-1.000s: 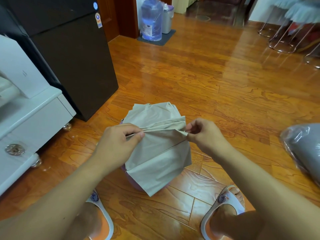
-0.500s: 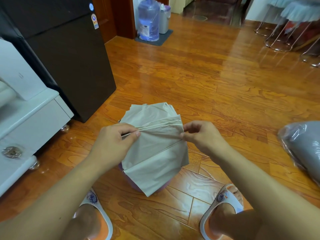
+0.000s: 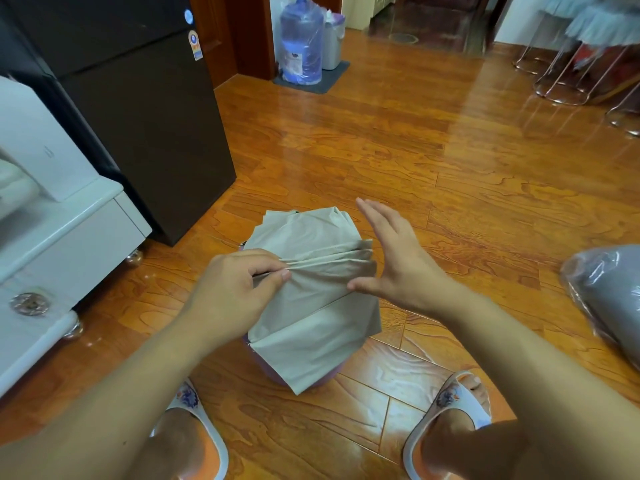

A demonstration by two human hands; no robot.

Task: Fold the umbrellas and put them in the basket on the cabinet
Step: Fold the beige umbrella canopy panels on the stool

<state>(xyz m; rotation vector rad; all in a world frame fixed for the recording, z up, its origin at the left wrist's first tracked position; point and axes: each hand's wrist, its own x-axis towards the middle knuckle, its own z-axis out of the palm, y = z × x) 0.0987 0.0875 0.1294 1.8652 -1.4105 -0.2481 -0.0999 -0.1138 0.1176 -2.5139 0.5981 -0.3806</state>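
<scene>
This is a home — a glossy wooden floor (image 3: 433, 161), a dark fridge (image 3: 138, 116), a water jug (image 3: 300, 43) (large, blue), house slippers (image 3: 450, 420).

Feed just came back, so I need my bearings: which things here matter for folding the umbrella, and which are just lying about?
Job:
- beige umbrella
- left hand, pinching its pleats
- right hand, open beside it
- white cabinet

Lying about:
- water jug
- black fridge
- plastic-wrapped grey bundle
- slippers
</scene>
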